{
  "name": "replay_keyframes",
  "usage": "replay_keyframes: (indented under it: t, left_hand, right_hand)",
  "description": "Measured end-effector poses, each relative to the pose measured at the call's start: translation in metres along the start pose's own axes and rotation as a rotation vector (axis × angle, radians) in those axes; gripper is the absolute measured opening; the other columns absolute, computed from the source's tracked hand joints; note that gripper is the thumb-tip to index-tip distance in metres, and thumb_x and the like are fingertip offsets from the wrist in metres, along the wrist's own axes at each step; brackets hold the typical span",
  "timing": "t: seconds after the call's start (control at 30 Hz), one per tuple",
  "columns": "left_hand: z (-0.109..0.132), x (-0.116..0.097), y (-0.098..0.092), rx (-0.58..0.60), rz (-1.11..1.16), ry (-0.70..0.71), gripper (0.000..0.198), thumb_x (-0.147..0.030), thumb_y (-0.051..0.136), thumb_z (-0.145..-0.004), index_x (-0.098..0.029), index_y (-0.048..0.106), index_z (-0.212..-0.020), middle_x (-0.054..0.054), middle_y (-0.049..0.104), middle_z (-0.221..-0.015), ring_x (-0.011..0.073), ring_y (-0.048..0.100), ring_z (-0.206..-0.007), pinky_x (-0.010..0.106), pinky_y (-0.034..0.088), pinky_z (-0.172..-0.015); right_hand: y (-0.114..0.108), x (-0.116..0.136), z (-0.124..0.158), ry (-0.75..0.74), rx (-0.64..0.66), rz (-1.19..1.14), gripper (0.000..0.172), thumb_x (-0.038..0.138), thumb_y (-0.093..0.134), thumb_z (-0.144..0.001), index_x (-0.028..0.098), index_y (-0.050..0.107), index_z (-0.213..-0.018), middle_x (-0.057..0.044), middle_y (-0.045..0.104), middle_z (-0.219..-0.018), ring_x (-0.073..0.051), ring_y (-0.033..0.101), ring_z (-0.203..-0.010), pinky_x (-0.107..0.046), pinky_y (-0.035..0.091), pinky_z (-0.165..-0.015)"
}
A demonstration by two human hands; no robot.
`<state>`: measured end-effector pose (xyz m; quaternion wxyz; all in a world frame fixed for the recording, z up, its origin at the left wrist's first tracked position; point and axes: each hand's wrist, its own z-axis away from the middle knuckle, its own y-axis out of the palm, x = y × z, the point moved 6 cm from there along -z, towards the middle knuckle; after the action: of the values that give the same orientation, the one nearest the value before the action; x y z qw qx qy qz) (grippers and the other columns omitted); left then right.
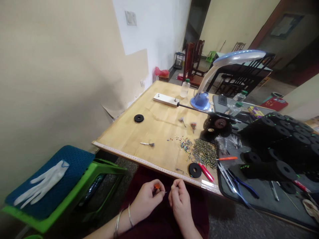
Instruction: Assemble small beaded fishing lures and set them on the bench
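Observation:
My left hand [147,198] is closed over my lap, pinching a small orange-handled tool [157,186] with a thin metal tip that points right. My right hand [178,197] is closed in a pinch just beside that tip, on something too small to name. Both hands sit below the near edge of the wooden table [139,136]. On the table ahead lie a pile of small beads [203,152], a black disc [194,170] and a red pen-like tool [206,172].
A green stool [82,179] with a blue cushion and a white glove [42,185] stands at my left. Black spools [276,146], pliers [236,182] and a blue desk lamp [201,99] fill the right side. Another black disc [139,118] lies further back.

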<state>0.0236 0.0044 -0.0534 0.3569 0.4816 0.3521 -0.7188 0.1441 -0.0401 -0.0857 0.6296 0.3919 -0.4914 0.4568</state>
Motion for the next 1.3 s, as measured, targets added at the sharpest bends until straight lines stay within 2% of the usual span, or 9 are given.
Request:
replay_keyframes:
  t: [0.17,0.3,0.43,0.53,0.63,0.73,0.93,1.07,1.3]
  left_hand:
    - [-0.002,-0.005,-0.002,0.021,-0.089,0.004,0.013,-0.023,0.055,-0.076,-0.014,0.063,-0.071,-0.002,0.054,-0.060,0.0128,0.043,-0.058,0.024,0.036,-0.058]
    - [0.001,-0.011,-0.010,0.037,-0.204,0.048,0.015,-0.024,0.054,-0.079,-0.015,0.065,-0.075,0.000,0.059,-0.063,0.0133,0.047,-0.058,0.023,0.036,-0.057]
    - [0.007,-0.018,-0.020,0.076,-0.368,0.098,0.017,-0.026,0.052,-0.082,-0.017,0.065,-0.077,-0.001,0.059,-0.061,0.0129,0.046,-0.054,0.023,0.033,-0.055]
    - [0.010,-0.024,-0.030,0.104,-0.383,0.083,0.017,-0.028,0.052,-0.082,-0.017,0.064,-0.076,-0.002,0.056,-0.059,0.0127,0.043,-0.053,0.023,0.032,-0.054]
    - [0.011,-0.029,-0.042,0.154,-0.216,0.037,0.016,-0.029,0.054,-0.080,-0.016,0.061,-0.073,-0.002,0.053,-0.062,0.0135,0.043,-0.060,0.023,0.033,-0.058]
    - [0.010,-0.030,-0.052,0.188,0.031,-0.002,0.016,-0.030,0.060,-0.076,-0.015,0.059,-0.070,-0.003,0.048,-0.063,0.0125,0.039,-0.062,0.023,0.031,-0.059]
    - [0.013,-0.020,-0.054,0.275,0.576,-0.124,0.029,-0.038,0.074,-0.069,-0.015,0.055,-0.069,-0.010,0.028,-0.052,0.0056,0.015,-0.046,0.022,0.010,-0.044]
    - [0.015,-0.018,-0.059,0.280,0.840,-0.151,0.031,-0.036,0.078,-0.068,-0.015,0.056,-0.071,-0.012,0.024,-0.048,0.0042,0.014,-0.043,0.020,0.011,-0.043]
    - [0.006,-0.012,-0.074,0.224,1.030,-0.140,0.025,-0.029,0.079,-0.071,-0.015,0.058,-0.073,-0.013,0.020,-0.047,0.0032,0.012,-0.042,0.018,0.014,-0.041]
  right_hand:
    - [0.005,0.007,0.001,-0.006,0.116,0.076,0.024,0.043,0.045,-0.091,0.022,0.043,-0.081,0.011,0.039,-0.047,-0.009,0.033,-0.042,-0.020,0.026,-0.043]
    - [0.009,0.022,0.000,-0.023,0.252,0.219,0.018,0.037,0.051,-0.089,0.019,0.054,-0.086,0.008,0.040,-0.057,-0.010,0.036,-0.051,-0.021,0.029,-0.049]
    - [0.015,0.039,0.001,-0.085,0.345,0.409,0.013,0.026,0.056,-0.087,0.018,0.058,-0.077,0.004,0.051,-0.063,-0.011,0.043,-0.058,-0.022,0.033,-0.055]
    - [0.020,0.051,0.001,-0.164,0.386,0.522,0.011,0.018,0.057,-0.085,0.019,0.059,-0.074,0.004,0.055,-0.063,-0.012,0.047,-0.059,-0.021,0.034,-0.056]
    - [0.023,0.066,-0.002,-0.297,0.416,0.619,0.011,0.014,0.057,-0.084,0.020,0.062,-0.075,0.002,0.061,-0.069,-0.013,0.053,-0.063,-0.022,0.037,-0.060]
    - [0.022,0.081,-0.009,-0.462,0.419,0.707,0.011,0.018,0.057,-0.086,0.020,0.062,-0.076,0.000,0.063,-0.070,-0.014,0.055,-0.065,-0.023,0.037,-0.062]
    - [0.015,0.099,-0.028,-0.680,0.396,0.851,0.016,0.024,0.052,-0.092,0.021,0.059,-0.078,-0.002,0.061,-0.071,-0.017,0.053,-0.071,-0.026,0.036,-0.063]
    - [0.003,0.102,-0.044,-0.746,0.322,0.924,0.017,0.024,0.052,-0.092,0.021,0.059,-0.077,-0.002,0.059,-0.069,-0.018,0.051,-0.071,-0.026,0.037,-0.063]
    - [-0.016,0.095,-0.061,-0.757,0.196,1.096,0.018,0.023,0.053,-0.092,0.021,0.059,-0.075,-0.003,0.060,-0.072,-0.020,0.049,-0.076,-0.030,0.037,-0.069]
